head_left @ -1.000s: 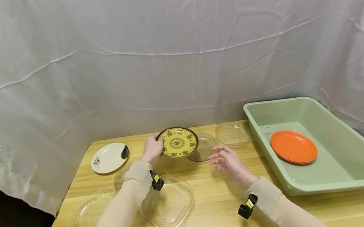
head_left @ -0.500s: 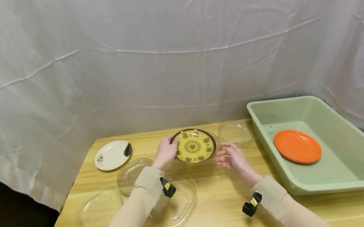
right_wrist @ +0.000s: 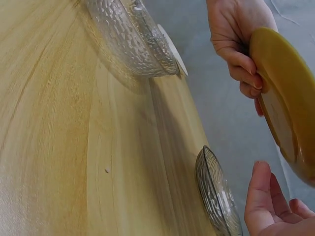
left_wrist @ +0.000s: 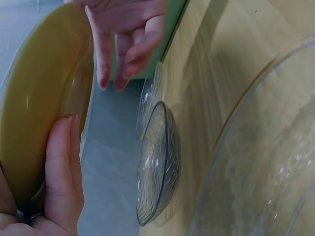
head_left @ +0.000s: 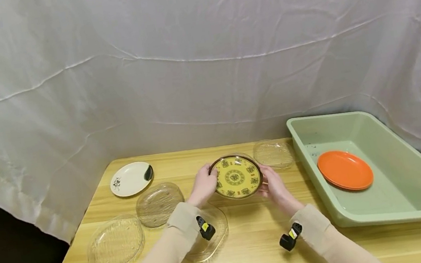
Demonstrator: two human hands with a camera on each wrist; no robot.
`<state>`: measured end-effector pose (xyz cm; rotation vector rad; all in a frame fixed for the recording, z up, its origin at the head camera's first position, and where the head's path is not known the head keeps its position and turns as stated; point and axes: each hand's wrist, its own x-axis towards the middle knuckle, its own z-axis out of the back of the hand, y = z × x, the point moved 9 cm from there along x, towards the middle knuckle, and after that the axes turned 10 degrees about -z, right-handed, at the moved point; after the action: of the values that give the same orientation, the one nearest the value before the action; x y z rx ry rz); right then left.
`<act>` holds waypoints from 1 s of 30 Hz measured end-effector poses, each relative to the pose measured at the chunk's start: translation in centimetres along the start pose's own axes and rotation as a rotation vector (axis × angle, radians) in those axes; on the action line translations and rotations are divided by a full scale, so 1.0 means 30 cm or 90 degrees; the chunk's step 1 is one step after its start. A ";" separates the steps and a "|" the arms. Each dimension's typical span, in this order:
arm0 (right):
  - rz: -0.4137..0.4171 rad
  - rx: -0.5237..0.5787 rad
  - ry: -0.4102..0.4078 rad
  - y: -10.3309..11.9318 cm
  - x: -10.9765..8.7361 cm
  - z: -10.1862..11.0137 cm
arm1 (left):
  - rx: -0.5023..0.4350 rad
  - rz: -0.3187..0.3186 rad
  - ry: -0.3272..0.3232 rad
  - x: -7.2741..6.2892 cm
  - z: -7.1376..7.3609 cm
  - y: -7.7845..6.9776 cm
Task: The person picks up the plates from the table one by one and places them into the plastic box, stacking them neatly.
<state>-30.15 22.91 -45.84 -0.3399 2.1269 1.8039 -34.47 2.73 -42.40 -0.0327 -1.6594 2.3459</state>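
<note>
A round plate [head_left: 237,184] with a yellow patterned face and dark brown rim is held up over the table, tilted toward the head camera. My left hand [head_left: 203,186] grips its left edge, thumb on the face and fingers underneath. The plain mustard-yellow underside of the plate [left_wrist: 37,118] shows in the left wrist view. My right hand [head_left: 275,184] is at the plate's right rim, its fingers extended and not curled round it. In the right wrist view the fingertips [right_wrist: 262,169] of that hand are just off the plate's edge.
Clear glass plates lie on the wooden table: front left [head_left: 115,248], middle left [head_left: 159,204], partly under the left forearm [head_left: 216,229], and back right [head_left: 273,154]. Another is mostly hidden behind the yellow plate. A white plate [head_left: 128,179] sits back left. A green tub [head_left: 409,193] holds orange plates [head_left: 345,170].
My left hand has carried the yellow plate rightward and a little nearer, to my right hand. The right hand has moved only slightly, and the plate's rim now meets it in the head view.
</note>
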 end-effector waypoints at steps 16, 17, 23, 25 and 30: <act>0.022 0.017 -0.029 -0.011 -0.003 -0.002 | 0.012 -0.030 -0.035 -0.041 -0.065 -0.031; 0.025 0.020 -0.030 -0.011 -0.002 -0.002 | 0.010 -0.031 -0.038 -0.043 -0.068 -0.031; 0.038 0.031 -0.036 -0.017 0.003 0.004 | -0.001 -0.020 -0.040 -0.052 -0.086 -0.015; 0.039 0.032 -0.040 -0.021 0.003 0.008 | -0.001 -0.017 -0.034 -0.054 -0.093 -0.010; 0.035 0.022 -0.046 -0.028 0.005 0.015 | -0.008 -0.010 -0.023 -0.057 -0.104 -0.003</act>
<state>-29.91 23.21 -46.72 -0.2072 2.1351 1.7783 -32.26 5.23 -43.62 0.0208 -1.6856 2.3368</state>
